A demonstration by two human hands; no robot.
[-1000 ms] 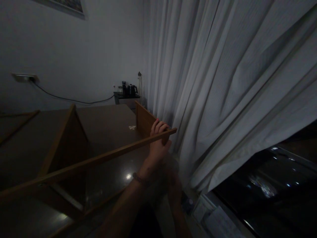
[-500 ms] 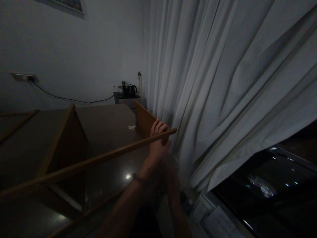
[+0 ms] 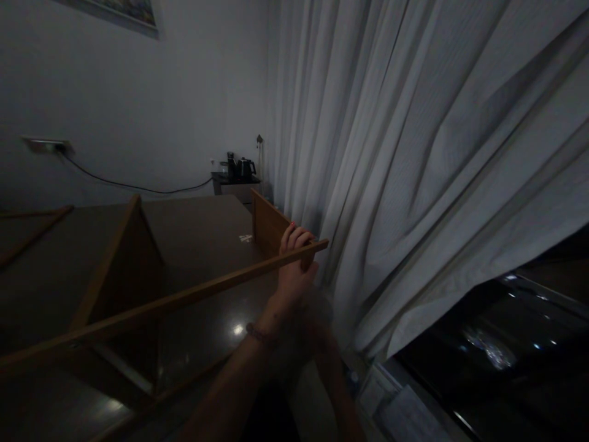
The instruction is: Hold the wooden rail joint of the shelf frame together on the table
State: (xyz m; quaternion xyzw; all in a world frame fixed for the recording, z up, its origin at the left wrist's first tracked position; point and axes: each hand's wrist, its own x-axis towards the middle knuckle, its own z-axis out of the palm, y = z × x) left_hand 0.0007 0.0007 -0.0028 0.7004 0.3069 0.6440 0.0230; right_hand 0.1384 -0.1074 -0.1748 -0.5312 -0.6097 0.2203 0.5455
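A wooden frame with a long narrow rail lies over the table, with upright boards joined to it. My left hand, a bracelet on its wrist, wraps round the end board close to where it meets the rail's right end. Its fingers lie over the board's top edge, and the thumb is on the near side. Just below and to the right, my right hand is smeared by motion and dark. Its fingers and anything in them cannot be made out. Another board stands upright farther left along the rail.
Under the frame is a shiny dark table bearing a few small pale pieces. White curtains hang close on the right. A black kettle stands on a cabinet behind. Below right are papers and a dark glossy surface.
My right hand and forearm have shifted slightly below the rail's end, the forearm swinging a little to the right. My left hand keeps its hold on the board.
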